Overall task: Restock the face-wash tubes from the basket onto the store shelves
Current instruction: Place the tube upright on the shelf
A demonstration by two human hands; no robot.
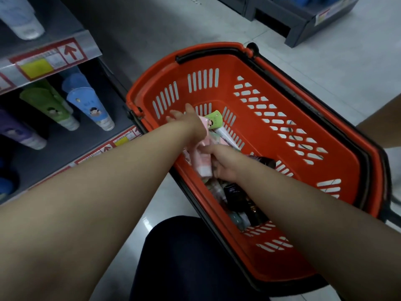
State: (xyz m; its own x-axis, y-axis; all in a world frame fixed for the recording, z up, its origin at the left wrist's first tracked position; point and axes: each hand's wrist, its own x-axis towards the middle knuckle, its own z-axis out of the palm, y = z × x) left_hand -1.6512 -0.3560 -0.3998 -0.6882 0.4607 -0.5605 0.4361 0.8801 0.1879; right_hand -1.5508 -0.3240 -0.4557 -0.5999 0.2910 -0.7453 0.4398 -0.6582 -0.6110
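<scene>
An orange basket (366, 170) stands on the floor beside the shelves. Both my hands reach into its far-left end. My right hand (223, 164) grips a pink face-wash tube (204, 164) near its white cap. Just beyond it, my left hand (184, 119) hovers with fingers spread and looks empty; the tube's upper end lies beside its wrist. A green tube (216, 118) and a white one (225, 135) lie under them in the basket. On the lower shelf (65, 146) at left stand a green tube (50, 105), a blue tube (89, 105) and a purple tube (19, 131).
Dark bottles (238, 196) and other small items lie at the basket's near end. A white tube (23, 20) stands on the upper shelf. My dark-trousered knee (195, 257) is below the basket. Another person's limb (382, 127) shows at the right edge. A second shelf base (303, 29) stands across the aisle.
</scene>
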